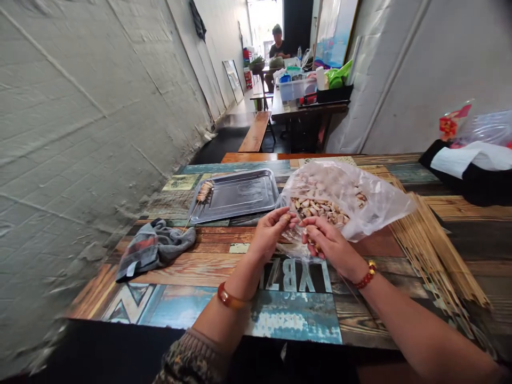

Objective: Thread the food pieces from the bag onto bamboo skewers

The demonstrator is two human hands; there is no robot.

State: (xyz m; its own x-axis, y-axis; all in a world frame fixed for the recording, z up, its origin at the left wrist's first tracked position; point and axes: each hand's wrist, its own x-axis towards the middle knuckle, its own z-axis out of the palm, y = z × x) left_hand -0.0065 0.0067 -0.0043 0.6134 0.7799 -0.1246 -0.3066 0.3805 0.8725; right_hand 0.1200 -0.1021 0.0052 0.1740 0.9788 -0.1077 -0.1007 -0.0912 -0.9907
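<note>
My left hand [274, 229] pinches a small pale piece, probably a garlic clove, between thumb and fingertips. Close beside it, my right hand [330, 240] is closed around a thin bamboo skewer [360, 300] with a few pieces on it; the skewer's long end runs back below my wrist. Both hands are over the near edge of a clear plastic bag [380, 200], which lies open with many brown-and-white cloves [316, 207] inside. A metal tray [248, 194] lies behind my left hand, and one loaded skewer [205, 191] rests on its left end.
A heap of bare bamboo skewers [444, 250] lies on the right of the patterned table [200, 261]. A grey cloth [154, 250] is at the left. Black and white fabric [472, 165] sits at the far right. Further back, a person [277, 45] sits behind another table [296, 109].
</note>
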